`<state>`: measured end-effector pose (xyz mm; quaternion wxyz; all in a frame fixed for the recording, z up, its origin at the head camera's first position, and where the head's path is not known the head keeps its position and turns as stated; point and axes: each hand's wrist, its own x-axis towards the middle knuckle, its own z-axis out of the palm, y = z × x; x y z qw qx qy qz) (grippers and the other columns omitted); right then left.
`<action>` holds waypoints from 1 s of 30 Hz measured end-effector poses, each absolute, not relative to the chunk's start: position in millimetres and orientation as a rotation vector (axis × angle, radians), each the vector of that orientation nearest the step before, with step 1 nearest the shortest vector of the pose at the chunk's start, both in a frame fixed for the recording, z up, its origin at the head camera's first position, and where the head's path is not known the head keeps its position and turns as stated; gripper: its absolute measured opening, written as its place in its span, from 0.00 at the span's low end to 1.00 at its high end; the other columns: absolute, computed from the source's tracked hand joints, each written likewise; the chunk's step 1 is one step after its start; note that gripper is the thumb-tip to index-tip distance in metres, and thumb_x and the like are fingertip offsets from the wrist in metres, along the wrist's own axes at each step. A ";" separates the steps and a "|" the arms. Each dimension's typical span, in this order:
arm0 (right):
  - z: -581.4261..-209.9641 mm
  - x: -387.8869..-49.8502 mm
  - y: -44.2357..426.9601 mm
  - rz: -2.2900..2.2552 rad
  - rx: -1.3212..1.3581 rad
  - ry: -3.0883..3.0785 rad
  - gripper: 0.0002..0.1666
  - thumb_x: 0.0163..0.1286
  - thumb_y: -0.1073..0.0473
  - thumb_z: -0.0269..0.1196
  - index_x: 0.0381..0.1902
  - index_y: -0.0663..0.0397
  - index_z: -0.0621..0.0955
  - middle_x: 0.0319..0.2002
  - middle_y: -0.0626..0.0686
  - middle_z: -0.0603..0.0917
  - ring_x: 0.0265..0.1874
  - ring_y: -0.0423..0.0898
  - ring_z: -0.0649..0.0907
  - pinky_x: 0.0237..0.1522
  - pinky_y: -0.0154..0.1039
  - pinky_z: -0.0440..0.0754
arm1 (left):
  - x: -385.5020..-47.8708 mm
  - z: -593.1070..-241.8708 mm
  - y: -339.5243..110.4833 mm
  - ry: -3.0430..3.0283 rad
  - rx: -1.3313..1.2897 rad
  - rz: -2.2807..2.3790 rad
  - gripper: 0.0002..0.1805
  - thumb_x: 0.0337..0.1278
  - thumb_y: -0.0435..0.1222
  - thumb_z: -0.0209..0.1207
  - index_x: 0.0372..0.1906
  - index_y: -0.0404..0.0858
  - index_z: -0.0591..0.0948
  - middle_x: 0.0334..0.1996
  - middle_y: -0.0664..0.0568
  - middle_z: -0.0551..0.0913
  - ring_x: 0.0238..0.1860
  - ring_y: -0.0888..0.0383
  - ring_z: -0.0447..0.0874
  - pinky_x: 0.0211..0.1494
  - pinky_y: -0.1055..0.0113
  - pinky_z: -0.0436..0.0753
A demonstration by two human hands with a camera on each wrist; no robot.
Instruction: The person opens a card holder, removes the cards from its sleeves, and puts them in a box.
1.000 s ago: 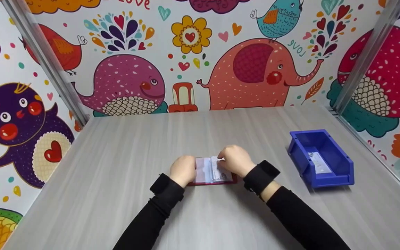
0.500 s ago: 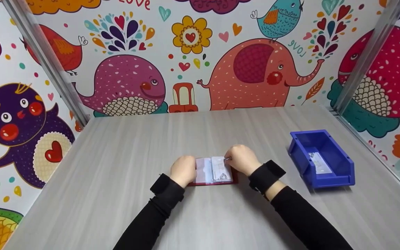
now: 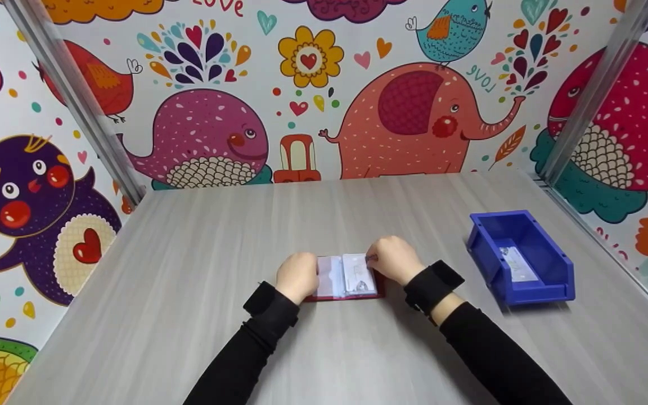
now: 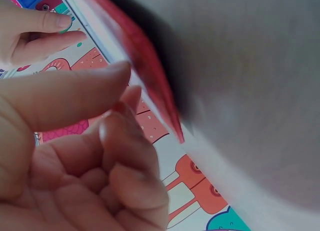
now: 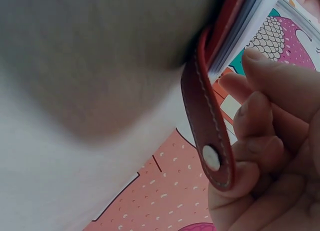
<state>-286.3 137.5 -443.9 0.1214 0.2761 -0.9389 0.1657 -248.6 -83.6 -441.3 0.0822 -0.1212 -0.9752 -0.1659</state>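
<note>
A red leather card holder (image 3: 379, 289) with clear sleeves lies opened out on the table. A pale printed card (image 3: 358, 275) shows in its right-hand sleeve, while the left-hand sleeve (image 3: 328, 275) shows no card. My left hand (image 3: 297, 275) grips the left cover, thumb and curled fingers at its edge in the left wrist view. At the upper right edge, my right hand (image 3: 396, 259) holds the sleeve edges between curled fingers and thumb; their exact contact is partly hidden. A snap strap (image 5: 205, 116) hangs against its lower fingers in the right wrist view.
A blue plastic bin (image 3: 538, 295) stands to the right on the table, with a pale printed card (image 3: 518, 264) inside. The grey wood-grain table (image 3: 217, 236) meets cartoon-printed walls at the back and sides, with metal posts (image 3: 76, 101) at the corners.
My right hand has drawn right from over the right-hand sleeve to its outer edge, uncovering more of the card. Over the last half second it barely moves. My left hand stays put.
</note>
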 end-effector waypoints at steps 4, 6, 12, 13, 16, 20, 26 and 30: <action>-445.7 -286.0 137.6 0.472 0.816 -2.736 0.04 0.52 0.67 0.73 0.28 0.57 0.89 0.28 0.52 0.87 0.30 0.53 0.85 0.35 0.49 0.81 | -248.7 -441.6 -83.3 -2.919 -0.349 -0.498 0.07 0.41 0.23 0.60 0.18 0.36 0.80 0.25 0.45 0.83 0.28 0.46 0.82 0.32 0.53 0.80; -446.8 -286.1 137.8 0.467 0.819 -2.735 0.04 0.52 0.67 0.73 0.28 0.57 0.89 0.28 0.53 0.87 0.30 0.53 0.85 0.36 0.49 0.81 | -248.7 -441.4 -83.1 -2.923 -0.344 -0.499 0.07 0.41 0.23 0.61 0.18 0.36 0.80 0.25 0.45 0.83 0.28 0.46 0.82 0.32 0.53 0.80; -447.9 -286.2 137.4 0.459 0.812 -2.746 0.04 0.52 0.67 0.73 0.29 0.57 0.89 0.29 0.53 0.87 0.31 0.54 0.85 0.37 0.49 0.81 | -248.9 -441.3 -83.1 -2.923 -0.351 -0.493 0.07 0.41 0.24 0.61 0.17 0.37 0.80 0.25 0.45 0.83 0.28 0.45 0.82 0.33 0.53 0.80; -447.7 -286.0 137.2 0.463 0.809 -2.749 0.04 0.52 0.67 0.73 0.28 0.57 0.89 0.29 0.53 0.87 0.31 0.54 0.85 0.37 0.50 0.81 | -249.0 -441.4 -83.2 -2.921 -0.353 -0.491 0.07 0.41 0.24 0.60 0.17 0.37 0.80 0.25 0.45 0.83 0.28 0.45 0.82 0.33 0.53 0.80; -447.2 -285.5 136.7 0.468 0.795 -2.761 0.04 0.53 0.67 0.72 0.28 0.57 0.89 0.29 0.54 0.87 0.32 0.55 0.85 0.38 0.51 0.80 | -249.0 -441.6 -83.4 -2.915 -0.361 -0.490 0.07 0.40 0.23 0.60 0.17 0.36 0.80 0.25 0.45 0.83 0.29 0.45 0.82 0.33 0.53 0.80; -447.6 -284.9 136.2 0.459 0.778 -2.769 0.04 0.53 0.67 0.73 0.29 0.58 0.88 0.30 0.54 0.87 0.32 0.55 0.84 0.38 0.51 0.80 | -248.9 -441.3 -83.5 -2.914 -0.371 -0.492 0.07 0.40 0.23 0.60 0.18 0.36 0.80 0.25 0.45 0.83 0.28 0.45 0.82 0.33 0.53 0.80; -448.7 -285.1 135.6 0.447 0.809 -2.745 0.03 0.52 0.68 0.72 0.27 0.60 0.87 0.28 0.54 0.86 0.30 0.55 0.84 0.36 0.50 0.80 | -249.0 -441.0 -84.1 -2.910 -0.385 -0.495 0.07 0.40 0.23 0.60 0.17 0.36 0.79 0.25 0.44 0.83 0.28 0.45 0.82 0.33 0.52 0.80; -448.9 -284.9 135.3 0.450 0.814 -2.742 0.03 0.52 0.68 0.72 0.27 0.60 0.87 0.28 0.55 0.86 0.30 0.55 0.84 0.35 0.50 0.80 | -249.3 -440.9 -84.1 -2.909 -0.390 -0.493 0.07 0.38 0.23 0.60 0.16 0.36 0.79 0.24 0.45 0.83 0.28 0.45 0.81 0.33 0.52 0.80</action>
